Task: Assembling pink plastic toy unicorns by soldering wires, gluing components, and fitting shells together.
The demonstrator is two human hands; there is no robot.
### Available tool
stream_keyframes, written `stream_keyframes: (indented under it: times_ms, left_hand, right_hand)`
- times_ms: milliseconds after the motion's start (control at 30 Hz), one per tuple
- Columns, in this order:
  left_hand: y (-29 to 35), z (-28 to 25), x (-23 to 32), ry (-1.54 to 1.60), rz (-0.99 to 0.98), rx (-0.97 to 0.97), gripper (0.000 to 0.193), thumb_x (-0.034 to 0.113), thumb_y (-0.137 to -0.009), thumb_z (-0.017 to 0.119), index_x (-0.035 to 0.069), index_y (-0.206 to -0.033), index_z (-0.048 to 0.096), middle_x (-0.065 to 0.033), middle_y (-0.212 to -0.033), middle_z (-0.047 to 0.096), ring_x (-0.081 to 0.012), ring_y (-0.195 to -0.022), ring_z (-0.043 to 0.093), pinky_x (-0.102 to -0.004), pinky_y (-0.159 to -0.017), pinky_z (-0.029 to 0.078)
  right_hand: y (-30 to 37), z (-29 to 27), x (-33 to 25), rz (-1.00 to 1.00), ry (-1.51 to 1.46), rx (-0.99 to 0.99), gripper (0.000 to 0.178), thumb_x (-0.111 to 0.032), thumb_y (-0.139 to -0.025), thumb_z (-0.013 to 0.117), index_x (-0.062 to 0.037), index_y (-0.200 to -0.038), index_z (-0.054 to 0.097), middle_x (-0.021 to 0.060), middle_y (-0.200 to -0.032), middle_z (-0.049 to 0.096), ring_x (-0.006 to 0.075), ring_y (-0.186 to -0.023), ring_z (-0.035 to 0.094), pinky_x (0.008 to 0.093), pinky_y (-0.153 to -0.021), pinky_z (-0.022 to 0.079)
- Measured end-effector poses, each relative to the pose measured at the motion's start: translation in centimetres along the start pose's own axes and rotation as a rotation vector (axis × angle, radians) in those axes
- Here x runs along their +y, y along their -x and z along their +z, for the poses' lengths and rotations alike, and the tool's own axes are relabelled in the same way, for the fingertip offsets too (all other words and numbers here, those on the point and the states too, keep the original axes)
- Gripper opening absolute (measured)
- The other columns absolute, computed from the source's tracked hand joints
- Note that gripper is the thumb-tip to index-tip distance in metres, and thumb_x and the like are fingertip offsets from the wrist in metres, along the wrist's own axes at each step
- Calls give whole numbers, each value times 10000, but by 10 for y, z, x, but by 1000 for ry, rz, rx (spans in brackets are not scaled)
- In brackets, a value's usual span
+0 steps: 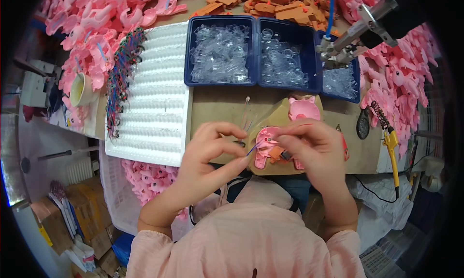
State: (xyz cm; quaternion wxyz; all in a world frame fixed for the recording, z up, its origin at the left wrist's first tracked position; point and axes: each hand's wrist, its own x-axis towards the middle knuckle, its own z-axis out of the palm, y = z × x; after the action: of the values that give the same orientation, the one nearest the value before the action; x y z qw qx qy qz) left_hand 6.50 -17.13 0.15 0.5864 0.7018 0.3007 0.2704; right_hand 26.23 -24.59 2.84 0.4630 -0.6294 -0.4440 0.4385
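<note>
A pink plastic toy shell half point(262, 137) lies in a tan fixture point(263, 169) in front of me. At its lower part sit an orange piece point(276, 153) and a small dark part point(286, 155). My left hand point(210, 152) is at the shell's left side, its thumb and a finger closed on a thin blue wire point(252, 149) that runs to the shell. Over the shell's right side, my right hand point(311, 145) is pinched, with a thin red wire point(303, 124) along its fingers. Behind it, a pink piece with ears point(304, 108) rests in the fixture.
Blue bins point(256, 51) of clear plastic parts stand at the back. A white ridged foam tray point(157, 94) carries wired components point(124, 75) at left. Pink shells point(398, 80) and orange parts point(285, 5) are heaped around. A yellow soldering iron point(392, 147) hangs right, below a metal machine arm point(353, 34).
</note>
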Motion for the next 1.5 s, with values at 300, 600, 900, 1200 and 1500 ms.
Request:
stream_keyframes:
  times_ms: [300, 600, 900, 1200, 1500]
  left_hand:
    - [-3, -14, 0, -17, 50, 154, 76, 41, -854, 483, 26, -781, 492, -72, -740, 575, -185, -722, 563, -368, -852, 423]
    - [-27, 34, -27, -290, 54, -58, 159, 59, -789, 624, -9, -930, 651, -127, -877, 644, -237, -790, 615, -306, -717, 472]
    - [-18, 40, -32, -284, 45, -114, 142, 121, -768, 676, 14, -861, 663, -76, -771, 618, -192, -699, 570, -295, -638, 438]
    - [16, 57, -62, -609, 502, -23, 178, 103, -676, 738, 120, -828, 647, 10, -780, 608, -174, -710, 551, -341, -726, 386]
    - [26, 84, -65, -562, 276, 224, 118, 114, -706, 696, 118, -805, 633, 14, -762, 591, -179, -775, 533, -344, -770, 337]
  right_hand:
    - [-18, 32, 8, -494, 212, 206, 184, -142, -781, 629, -2, -901, 637, 119, -877, 567, 273, -866, 548, 353, -781, 425]
    - [140, -161, 134, 264, 0, 836, 404, -222, -869, 614, 18, -1181, 524, 42, -1036, 607, 78, -826, 545, 209, -716, 444]
    - [97, -267, 135, -199, 589, 779, 376, -97, -896, 533, -27, -1262, 483, 106, -1205, 532, 170, -1100, 514, 271, -907, 411]
    - [161, -139, 107, -391, 347, 1123, 399, -118, -914, 461, 66, -1265, 407, 195, -1162, 530, 231, -970, 574, 305, -802, 471]
    - [151, -66, 96, -295, 53, 849, 611, -306, -900, 531, 45, -1336, 288, 215, -1223, 466, 284, -1048, 538, 381, -864, 456]
